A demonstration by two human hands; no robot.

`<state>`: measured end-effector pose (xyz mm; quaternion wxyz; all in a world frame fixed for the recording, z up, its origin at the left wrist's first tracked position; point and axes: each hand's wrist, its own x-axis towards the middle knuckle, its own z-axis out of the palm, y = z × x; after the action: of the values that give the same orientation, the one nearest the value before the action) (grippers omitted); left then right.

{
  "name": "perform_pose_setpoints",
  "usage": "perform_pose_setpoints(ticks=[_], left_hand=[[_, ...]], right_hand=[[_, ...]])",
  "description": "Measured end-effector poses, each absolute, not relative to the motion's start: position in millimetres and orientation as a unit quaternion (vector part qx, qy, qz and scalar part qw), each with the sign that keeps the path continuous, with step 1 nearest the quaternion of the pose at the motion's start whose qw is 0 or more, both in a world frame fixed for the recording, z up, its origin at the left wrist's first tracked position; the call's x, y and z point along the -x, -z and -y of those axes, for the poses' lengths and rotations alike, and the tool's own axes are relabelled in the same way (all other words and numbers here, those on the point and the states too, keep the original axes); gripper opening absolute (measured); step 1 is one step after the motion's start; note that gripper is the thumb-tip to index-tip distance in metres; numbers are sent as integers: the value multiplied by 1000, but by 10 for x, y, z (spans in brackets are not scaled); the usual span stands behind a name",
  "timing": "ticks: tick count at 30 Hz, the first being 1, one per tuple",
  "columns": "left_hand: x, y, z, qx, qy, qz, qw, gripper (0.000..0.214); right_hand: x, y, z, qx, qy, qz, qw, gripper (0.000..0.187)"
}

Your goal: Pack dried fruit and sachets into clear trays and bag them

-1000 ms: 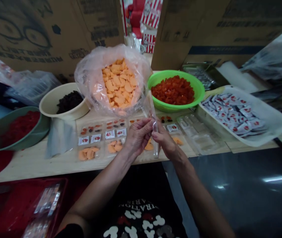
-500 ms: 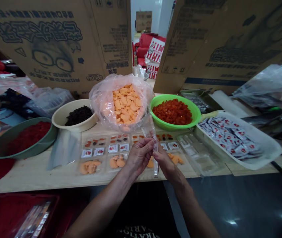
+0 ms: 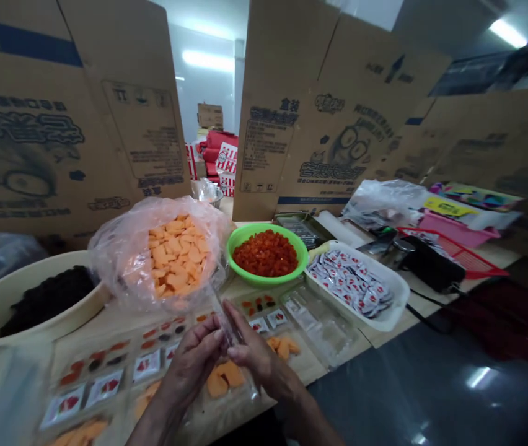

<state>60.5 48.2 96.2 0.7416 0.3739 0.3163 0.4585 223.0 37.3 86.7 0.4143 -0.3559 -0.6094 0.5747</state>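
Between my hands, over the table, a narrow clear plastic tray [image 3: 229, 329] is turned edge-on. My left hand [image 3: 198, 353] pinches its left side with thumb and fingers. On the opposite side, my right hand [image 3: 257, 354] presses along it, fingers extended and thumb against it. What lies inside the tray is hard to make out. Below are several filled clear trays holding orange slices [image 3: 283, 347], small white sachets [image 3: 147, 364] with a red print, and red and dark dried pieces [image 3: 98, 357]. My forearms cover part of them.
Behind the trays stand a cream bowl [image 3: 71, 314] of dark pieces, a plastic bag [image 3: 119, 254] of orange slices, a green bowl [image 3: 268, 280] of red-orange pieces and a white tub [image 3: 401, 297] of sachets. Unfilled clear trays [image 3: 326, 331] lie at right. Cardboard boxes [image 3: 287, 87] wall the back.
The view has swung right and closer, so the bowls and bag appear further left. Both hands still hold the clear tray, which now leans more.
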Motion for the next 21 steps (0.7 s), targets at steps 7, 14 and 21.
perform_pose_setpoints(ticks=[7, 14, 21], left_hand=[[-681, -1035, -618, -365, -539, -320, 688, 26], [-800, -1101, -814, -423, -556, -286, 657, 36], [-766, -1111, -809, -233, -580, -291, 724, 44]], right_hand=[[-2612, -1385, -771, 367, -541, 655, 378, 77], [-2331, -1556, -1019, 352, -471, 764, 264, 78], [-2340, -1232, -1210, 425, -377, 771, 286, 80]])
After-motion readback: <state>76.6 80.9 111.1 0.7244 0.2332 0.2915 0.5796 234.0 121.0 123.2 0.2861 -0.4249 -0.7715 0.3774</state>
